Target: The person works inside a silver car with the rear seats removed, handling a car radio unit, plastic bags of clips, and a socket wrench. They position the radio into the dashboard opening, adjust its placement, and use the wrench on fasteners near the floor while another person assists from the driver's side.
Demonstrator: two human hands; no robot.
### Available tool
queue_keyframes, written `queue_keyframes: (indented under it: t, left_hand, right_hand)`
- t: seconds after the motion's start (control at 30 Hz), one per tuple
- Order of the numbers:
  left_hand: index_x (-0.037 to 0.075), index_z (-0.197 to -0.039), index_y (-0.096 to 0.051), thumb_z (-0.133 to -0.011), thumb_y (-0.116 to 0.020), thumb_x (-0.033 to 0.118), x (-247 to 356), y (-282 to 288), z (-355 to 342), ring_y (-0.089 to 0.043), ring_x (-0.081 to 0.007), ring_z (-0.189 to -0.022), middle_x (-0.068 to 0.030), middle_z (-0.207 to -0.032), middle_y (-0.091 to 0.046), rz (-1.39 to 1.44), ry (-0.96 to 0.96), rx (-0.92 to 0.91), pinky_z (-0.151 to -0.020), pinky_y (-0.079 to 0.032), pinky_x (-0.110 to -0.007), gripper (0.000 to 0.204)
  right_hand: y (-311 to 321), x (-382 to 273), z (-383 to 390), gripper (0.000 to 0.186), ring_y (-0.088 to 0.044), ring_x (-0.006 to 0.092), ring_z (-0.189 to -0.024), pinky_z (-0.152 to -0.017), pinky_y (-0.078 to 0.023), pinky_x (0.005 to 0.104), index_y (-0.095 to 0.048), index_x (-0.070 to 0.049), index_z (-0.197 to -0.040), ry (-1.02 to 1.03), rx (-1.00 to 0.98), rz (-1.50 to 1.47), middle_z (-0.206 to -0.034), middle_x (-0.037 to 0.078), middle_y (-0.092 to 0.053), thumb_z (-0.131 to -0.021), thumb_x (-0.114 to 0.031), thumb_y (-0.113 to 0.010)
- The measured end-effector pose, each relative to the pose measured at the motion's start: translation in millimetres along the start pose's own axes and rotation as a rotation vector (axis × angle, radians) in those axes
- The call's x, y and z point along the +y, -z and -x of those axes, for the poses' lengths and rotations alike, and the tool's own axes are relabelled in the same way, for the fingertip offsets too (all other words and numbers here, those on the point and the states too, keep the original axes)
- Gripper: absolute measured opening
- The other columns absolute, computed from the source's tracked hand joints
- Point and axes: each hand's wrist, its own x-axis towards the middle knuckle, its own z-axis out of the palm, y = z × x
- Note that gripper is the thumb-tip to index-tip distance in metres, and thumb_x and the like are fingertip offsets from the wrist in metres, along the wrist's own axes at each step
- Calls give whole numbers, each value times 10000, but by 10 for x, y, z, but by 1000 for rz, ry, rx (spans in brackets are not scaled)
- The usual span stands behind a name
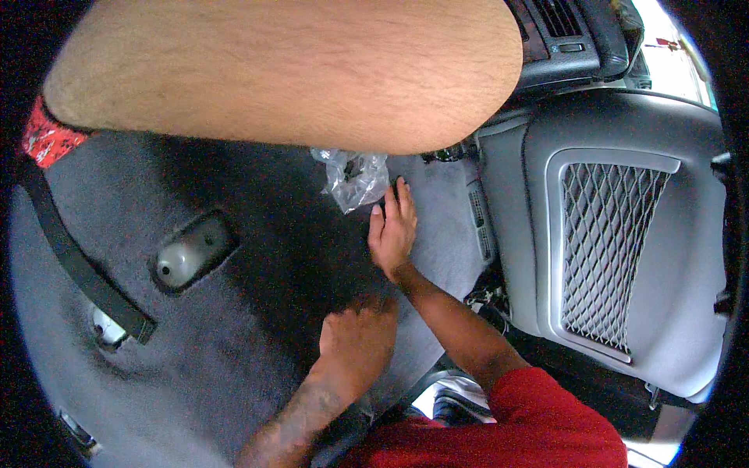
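Note:
Grey carpet [203, 374] with a broad dark patch lies beneath my hands. My left hand [359, 339] comes from the lower left and rests on the dark patch, closed into a fist. Its fingers are curled out of sight, so anything inside them is hidden. Farther off and to the right, my right hand [395, 234] lies with its fingers stretched out on the carpet. Its fingertips are beside a crumpled clear plastic bag [355, 183], and no object shows in the hand. Part of the bag disappears behind a large bare limb.
Someone's bare limb [296, 70] crosses the top, close up. A grey seat back [515, 234] with a net pocket [605, 257] stands on the right. Left, a black strap [82, 249] runs past a metal bracket [181, 264] in a carpet cutout. Dashboard trim [554, 70] shows beyond.

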Motion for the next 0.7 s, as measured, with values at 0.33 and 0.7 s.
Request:
queue_keyframes:
  t: [0.33,0.7]
  left_hand:
    - [76,-1016,-609,-824,-587,147,10,-36,48,-718,-286,-707,-135,-800,-710,140,-46,-218,-547,-570,-415,206]
    - [72,-1073,-594,-829,-575,133,10,18,79,-715,-306,-731,-143,-820,-701,176,-72,-227,-562,-573,-436,252]
  right_hand:
    - [17,1,3,492,-312,476,-1354,-1112,-245,548,-435,-2,-1379,-52,-58,-81,-1479,281,-321,-925,-180,-502]
    - [-91,157,119,483,-311,464,-1358,-1109,-246,547,-440,-1,-1370,-107,-176,-39,-1477,257,-336,-929,-188,-503]
